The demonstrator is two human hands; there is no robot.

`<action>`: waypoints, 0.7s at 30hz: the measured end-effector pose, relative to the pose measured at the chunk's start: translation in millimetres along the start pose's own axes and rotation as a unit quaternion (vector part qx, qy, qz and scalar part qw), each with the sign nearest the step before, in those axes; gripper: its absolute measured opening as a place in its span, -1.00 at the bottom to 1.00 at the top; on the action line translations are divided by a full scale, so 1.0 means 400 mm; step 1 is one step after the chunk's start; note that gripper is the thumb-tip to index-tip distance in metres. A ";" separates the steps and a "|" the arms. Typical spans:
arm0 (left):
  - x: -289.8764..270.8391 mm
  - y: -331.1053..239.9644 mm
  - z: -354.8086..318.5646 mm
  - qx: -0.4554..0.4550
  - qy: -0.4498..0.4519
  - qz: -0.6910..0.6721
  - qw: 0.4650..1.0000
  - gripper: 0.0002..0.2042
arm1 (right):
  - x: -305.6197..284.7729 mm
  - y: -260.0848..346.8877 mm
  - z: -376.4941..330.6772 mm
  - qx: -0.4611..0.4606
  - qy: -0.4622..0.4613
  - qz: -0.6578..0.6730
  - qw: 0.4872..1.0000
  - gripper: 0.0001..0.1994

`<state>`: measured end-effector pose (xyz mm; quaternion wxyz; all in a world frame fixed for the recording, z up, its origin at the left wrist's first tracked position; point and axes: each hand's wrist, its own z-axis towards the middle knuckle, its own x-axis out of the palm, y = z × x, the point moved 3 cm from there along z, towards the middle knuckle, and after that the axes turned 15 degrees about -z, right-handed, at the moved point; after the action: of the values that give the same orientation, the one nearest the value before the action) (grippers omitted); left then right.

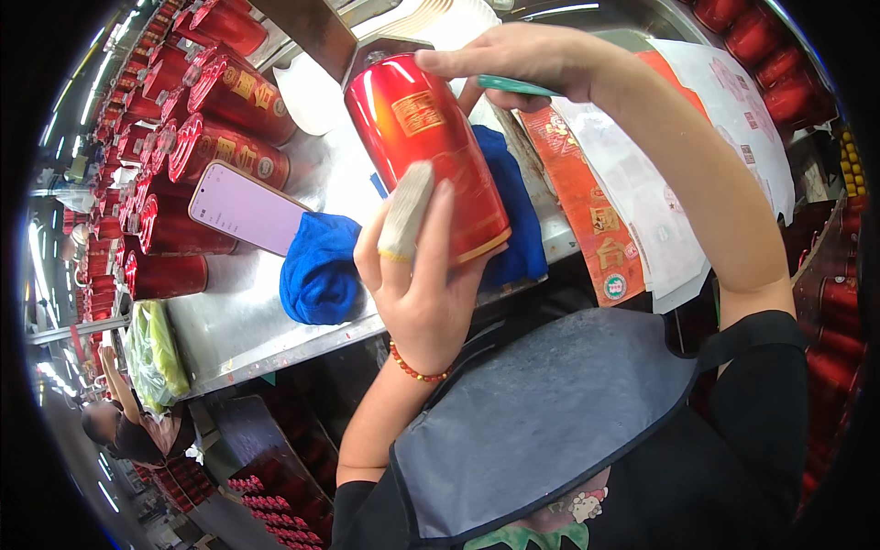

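Note:
A glossy red bottle (417, 151) with a gold square emblem and a gold band at its base is tilted in front of me. My left hand (423, 293) is closed round its lower part; one finger wears a pale cloth finger sleeve (406, 211). By its top end, my right hand (532, 60) rests the thumb on the bottle's upper edge. Between that hand's fingers is a slim flat teal piece (518, 86), its kind unclear. Blue cloth lies on both sides of the bottle: a bunched cloth (321, 268) on the left and another blue cloth (513, 202) behind.
Several red bottles (240, 96) lie stacked at the left beside a phone (246, 206) with a lit screen. Red and white printed label sheets (596, 220) overhang the metal bench (266, 353) at the right. Another person (147, 426) stands at the lower left, near a yellow-green plastic bag (154, 357).

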<state>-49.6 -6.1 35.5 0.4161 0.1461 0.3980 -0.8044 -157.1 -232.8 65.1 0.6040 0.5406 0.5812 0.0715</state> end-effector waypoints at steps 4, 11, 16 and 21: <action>0.016 0.066 -0.094 -0.123 -0.092 -0.201 0.967 -0.33 | 0.063 -0.068 0.030 -0.021 0.010 0.195 0.981 -0.05; -0.036 0.000 -0.117 0.086 -0.014 -0.068 0.994 -0.68 | 0.122 -0.060 0.063 -0.044 0.057 0.250 0.966 -0.24; -0.037 -0.003 -0.074 0.164 0.032 -0.045 0.985 -0.63 | 0.086 0.036 0.025 -0.032 0.000 0.109 0.994 -0.05; -0.034 -0.025 -0.039 0.196 0.063 -0.039 0.978 -0.65 | 0.068 0.061 0.032 0.000 -0.024 -0.029 0.999 0.08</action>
<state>-50.8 16.9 38.3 0.3219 0.2600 0.2632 -0.8715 -125.2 -210.8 62.8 0.6196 0.5248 0.5822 0.0410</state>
